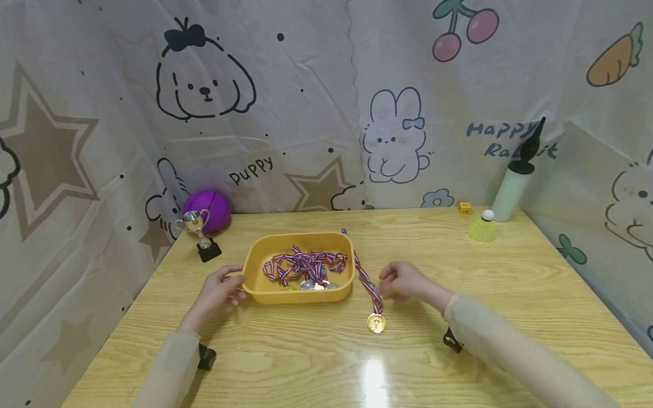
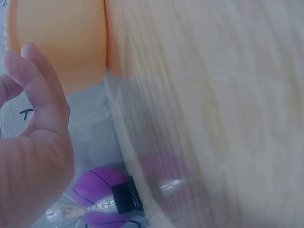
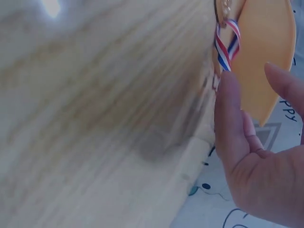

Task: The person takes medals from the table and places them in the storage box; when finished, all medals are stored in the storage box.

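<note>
A yellow plastic basin [image 1: 306, 297] holds several medals [image 1: 308, 284] with tangled red, white and blue striped ribbons [image 1: 308, 262]. My left hand [image 1: 219, 292] is at the basin's left end, fingertips against or very near its wall; in the left wrist view the fingers are gently bent beside the basin [image 2: 83, 57]. To the right of the basin, a gold medal [image 1: 376, 323] lies on the table, its striped ribbon [image 1: 368, 283] running back along the basin's side. Just right of that ribbon is my right hand [image 1: 403, 281], thumb and fingers apart in the right wrist view, holding nothing visible.
A small trophy cup [image 1: 204, 241] and a purple ball [image 1: 210, 209] stand at the back left of the wooden table [image 1: 285, 351]. At the back right are a yellow die [image 1: 464, 208], a shuttlecock [image 1: 482, 228] and a pale green pump [image 1: 512, 192]. Printed cloth hangs behind.
</note>
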A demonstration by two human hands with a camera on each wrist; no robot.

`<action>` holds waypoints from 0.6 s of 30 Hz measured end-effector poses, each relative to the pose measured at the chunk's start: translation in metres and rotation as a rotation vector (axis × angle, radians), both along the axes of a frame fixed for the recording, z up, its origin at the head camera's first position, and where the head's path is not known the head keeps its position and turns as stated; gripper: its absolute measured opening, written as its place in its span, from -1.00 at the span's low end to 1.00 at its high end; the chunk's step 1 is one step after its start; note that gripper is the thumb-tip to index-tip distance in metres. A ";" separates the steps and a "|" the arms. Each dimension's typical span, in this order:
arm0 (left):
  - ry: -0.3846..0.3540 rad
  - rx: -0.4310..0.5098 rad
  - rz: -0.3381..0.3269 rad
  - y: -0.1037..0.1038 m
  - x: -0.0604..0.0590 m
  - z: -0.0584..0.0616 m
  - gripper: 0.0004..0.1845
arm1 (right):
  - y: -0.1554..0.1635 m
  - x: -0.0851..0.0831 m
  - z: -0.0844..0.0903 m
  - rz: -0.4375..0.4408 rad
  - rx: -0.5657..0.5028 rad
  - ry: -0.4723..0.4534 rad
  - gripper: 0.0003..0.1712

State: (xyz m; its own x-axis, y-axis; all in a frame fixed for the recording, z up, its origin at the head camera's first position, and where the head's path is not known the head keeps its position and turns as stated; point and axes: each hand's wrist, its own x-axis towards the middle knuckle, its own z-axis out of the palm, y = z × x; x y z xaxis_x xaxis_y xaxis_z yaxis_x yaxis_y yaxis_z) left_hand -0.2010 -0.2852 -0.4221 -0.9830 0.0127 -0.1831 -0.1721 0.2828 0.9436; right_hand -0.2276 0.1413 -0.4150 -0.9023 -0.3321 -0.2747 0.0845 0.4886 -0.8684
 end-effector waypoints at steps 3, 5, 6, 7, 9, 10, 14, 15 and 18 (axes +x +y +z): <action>0.001 0.002 0.001 0.000 0.001 0.001 -0.46 | -0.004 0.005 -0.003 -0.017 0.016 -0.008 -0.55; 0.001 0.001 -0.009 0.000 0.001 0.002 -0.45 | -0.007 0.008 -0.005 -0.025 0.040 -0.008 -0.57; -0.001 0.003 -0.009 0.001 0.002 0.002 -0.45 | -0.008 0.009 -0.006 -0.029 0.050 -0.007 -0.59; -0.003 0.004 -0.007 0.001 0.002 0.002 -0.45 | -0.009 0.009 -0.006 -0.036 0.059 -0.010 -0.60; -0.007 0.005 -0.007 0.001 0.003 0.002 -0.45 | -0.012 0.011 -0.007 -0.053 0.071 -0.017 -0.61; -0.006 0.004 -0.010 0.002 0.003 0.002 -0.45 | -0.014 0.012 -0.008 -0.059 0.081 -0.018 -0.61; -0.007 0.000 -0.004 0.001 0.003 0.003 -0.46 | -0.019 0.014 -0.007 -0.090 0.115 -0.020 -0.62; -0.008 -0.005 -0.007 0.001 0.003 0.003 -0.46 | -0.020 0.015 -0.007 -0.097 0.123 -0.018 -0.63; -0.011 -0.009 0.002 0.000 0.002 0.003 -0.47 | -0.023 0.015 -0.006 -0.112 0.145 -0.003 -0.66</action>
State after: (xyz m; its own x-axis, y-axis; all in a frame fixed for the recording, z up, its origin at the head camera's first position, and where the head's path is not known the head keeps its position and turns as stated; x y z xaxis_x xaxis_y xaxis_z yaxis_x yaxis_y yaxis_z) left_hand -0.1992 -0.2851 -0.4194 -0.9809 0.0093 -0.1944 -0.1834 0.2904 0.9391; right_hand -0.2123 0.1179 -0.4214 -0.9305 -0.1866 -0.3151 0.1477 0.5962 -0.7891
